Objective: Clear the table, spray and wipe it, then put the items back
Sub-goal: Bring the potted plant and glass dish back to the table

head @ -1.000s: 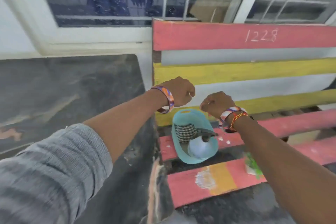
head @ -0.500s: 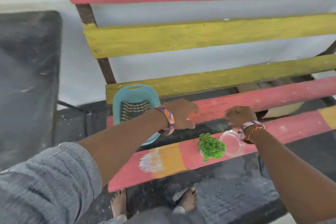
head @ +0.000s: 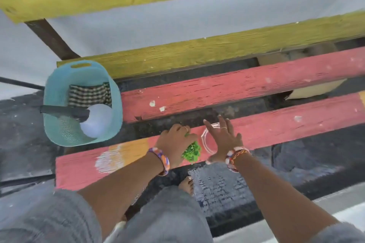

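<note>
With the green plant sprig (head: 192,151) and clear glass dish (head: 209,140) side by side on the front red slat (head: 276,130) of the bench: left hand (head: 174,144) closed around sprig; right hand (head: 223,139) spread flat over dish. Best lifted separately, dish gripped by its rim. Teal basket (head: 59,85) at left holds checked cloth (head: 88,94) and spray bottle (head: 94,120).

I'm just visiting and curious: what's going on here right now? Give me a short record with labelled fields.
Setting: painted slatted bench, seen from above
Left hand: closed on a small green plant
Right hand: fingers spread over a clear glass dish; grip unclear
Where these sit: front red slat
Basket: turquoise, at the bench's left end
Basket contents: checked cloth, white spray bottle with black nozzle
Stage: seemingly collecting items
</note>
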`<state>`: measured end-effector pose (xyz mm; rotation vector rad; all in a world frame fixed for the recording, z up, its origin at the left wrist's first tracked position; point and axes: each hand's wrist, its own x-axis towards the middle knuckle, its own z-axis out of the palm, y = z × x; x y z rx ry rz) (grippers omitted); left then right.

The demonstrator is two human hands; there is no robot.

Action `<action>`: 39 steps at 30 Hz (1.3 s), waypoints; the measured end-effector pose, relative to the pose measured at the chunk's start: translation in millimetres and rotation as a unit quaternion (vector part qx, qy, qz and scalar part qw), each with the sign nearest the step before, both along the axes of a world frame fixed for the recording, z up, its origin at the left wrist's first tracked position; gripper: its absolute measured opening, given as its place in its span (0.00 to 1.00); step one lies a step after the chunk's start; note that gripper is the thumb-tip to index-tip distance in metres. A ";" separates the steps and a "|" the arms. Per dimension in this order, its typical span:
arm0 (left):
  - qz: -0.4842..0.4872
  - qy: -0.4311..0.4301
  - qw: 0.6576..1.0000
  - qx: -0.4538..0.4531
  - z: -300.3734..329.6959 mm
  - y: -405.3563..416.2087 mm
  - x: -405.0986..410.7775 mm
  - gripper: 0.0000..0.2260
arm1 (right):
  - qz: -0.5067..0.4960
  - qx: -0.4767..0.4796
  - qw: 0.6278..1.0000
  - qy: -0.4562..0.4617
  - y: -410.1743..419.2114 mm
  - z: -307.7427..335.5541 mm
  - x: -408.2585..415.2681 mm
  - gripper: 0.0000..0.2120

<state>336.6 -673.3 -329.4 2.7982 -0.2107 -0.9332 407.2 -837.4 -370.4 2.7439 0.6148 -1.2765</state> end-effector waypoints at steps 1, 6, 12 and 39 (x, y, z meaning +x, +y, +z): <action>0.003 -0.001 1.000 0.001 1.2 -0.2 3.4 0.27 | -0.002 0.005 1.000 -0.009 0.1 -1.7 0.2 0.58; 0.036 -0.009 0.999 -0.008 6.9 5.8 6.2 0.23 | 0.002 0.005 0.998 -0.064 2.8 -5.5 -2.5 0.48; 0.139 -0.050 0.988 -0.041 26.1 40.5 -20.2 0.20 | 0.028 -0.016 0.997 -0.075 20.2 13.8 -17.6 0.48; 0.214 -0.326 0.920 -0.032 298.2 404.7 -271.7 0.21 | 0.063 0.204 0.944 -0.252 391.9 264.2 -201.0 0.45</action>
